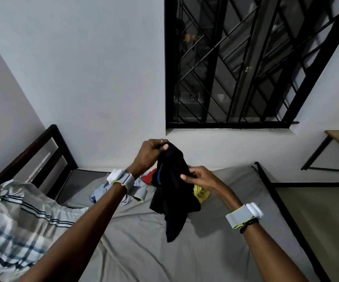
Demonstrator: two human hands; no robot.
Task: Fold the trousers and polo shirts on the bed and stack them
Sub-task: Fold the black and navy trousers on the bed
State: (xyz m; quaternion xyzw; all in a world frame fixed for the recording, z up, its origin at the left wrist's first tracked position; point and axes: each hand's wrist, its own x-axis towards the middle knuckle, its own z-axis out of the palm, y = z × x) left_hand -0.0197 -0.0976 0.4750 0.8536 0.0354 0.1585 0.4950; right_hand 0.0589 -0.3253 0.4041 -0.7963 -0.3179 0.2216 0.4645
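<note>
Dim, soft-focus, wide-angle edge distortion

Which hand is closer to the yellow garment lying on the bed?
Right. The right hand pinches the dark garment just above the yellow garment; the left hand grips the dark garment's top, higher and further left.

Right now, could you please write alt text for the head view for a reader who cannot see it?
The left hand pinches the top of a dark garment held up over a grey bed, and the right hand grips its side. Blue cloth, red cloth and yellow cloth lie crumpled behind it, below a barred window.
</note>
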